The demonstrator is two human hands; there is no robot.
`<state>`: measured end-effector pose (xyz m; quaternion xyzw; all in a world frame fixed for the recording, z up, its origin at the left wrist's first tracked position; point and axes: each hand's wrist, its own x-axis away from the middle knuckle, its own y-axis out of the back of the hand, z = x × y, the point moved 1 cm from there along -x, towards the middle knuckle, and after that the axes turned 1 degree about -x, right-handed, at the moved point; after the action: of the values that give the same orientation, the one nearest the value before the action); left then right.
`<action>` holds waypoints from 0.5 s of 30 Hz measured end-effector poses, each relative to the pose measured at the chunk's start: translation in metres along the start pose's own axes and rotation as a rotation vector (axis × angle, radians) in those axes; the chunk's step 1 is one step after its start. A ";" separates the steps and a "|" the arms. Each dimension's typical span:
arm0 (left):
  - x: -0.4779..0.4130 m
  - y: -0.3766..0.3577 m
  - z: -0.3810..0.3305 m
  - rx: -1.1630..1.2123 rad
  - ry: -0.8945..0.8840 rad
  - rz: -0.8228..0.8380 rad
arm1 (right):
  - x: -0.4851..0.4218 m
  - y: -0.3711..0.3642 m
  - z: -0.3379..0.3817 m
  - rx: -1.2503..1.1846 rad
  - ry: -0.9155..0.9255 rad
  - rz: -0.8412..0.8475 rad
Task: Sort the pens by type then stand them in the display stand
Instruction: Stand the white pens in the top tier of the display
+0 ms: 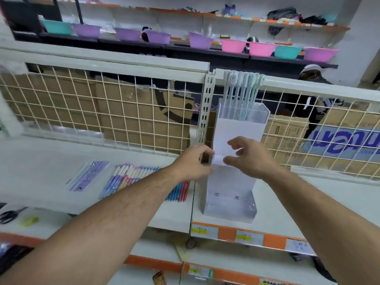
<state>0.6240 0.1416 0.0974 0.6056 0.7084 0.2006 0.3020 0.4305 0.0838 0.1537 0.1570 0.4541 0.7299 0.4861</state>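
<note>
A white tiered display stand (236, 128) sits on the shelf against the wire grid. Its top compartment holds several pale green and white pens (240, 93), standing upright. My left hand (191, 163) grips the stand's left edge at the middle tier, fingers curled. My right hand (248, 157) is at the same tier from the right, its thumb and curved fingers around the clear front lip. To the left, a row of pastel pens (131, 175) lies flat on the shelf. Red and blue pens (181, 192) lie beside them, partly hidden by my left forearm.
A flat purple packet (88, 177) lies left of the pen row. Scissors (9, 215) and a small yellow-green item (28, 221) lie on the lower shelf at left. A wire grid (123, 112) backs the shelf, with cardboard boxes behind it. Coloured bowls (158, 37) line a far shelf.
</note>
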 end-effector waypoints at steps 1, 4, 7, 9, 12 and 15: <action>0.007 0.005 0.005 0.003 0.011 -0.005 | 0.003 -0.007 0.005 -0.003 0.011 0.007; 0.025 0.022 0.022 0.015 0.041 -0.020 | 0.010 -0.030 0.023 -0.020 0.029 0.043; 0.041 0.041 0.040 0.030 0.057 -0.042 | 0.011 -0.053 0.038 -0.024 0.030 0.083; 0.052 0.057 0.060 0.026 0.071 -0.042 | 0.009 -0.073 0.053 -0.015 0.027 0.111; 0.068 0.085 0.098 0.027 0.094 -0.047 | 0.001 -0.110 0.082 -0.030 0.021 0.149; 0.083 0.117 0.137 0.019 0.112 -0.038 | -0.008 -0.152 0.116 -0.036 0.020 0.177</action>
<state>0.7949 0.2340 0.0572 0.5825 0.7376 0.2218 0.2598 0.5982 0.1542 0.0940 0.1807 0.4300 0.7796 0.4179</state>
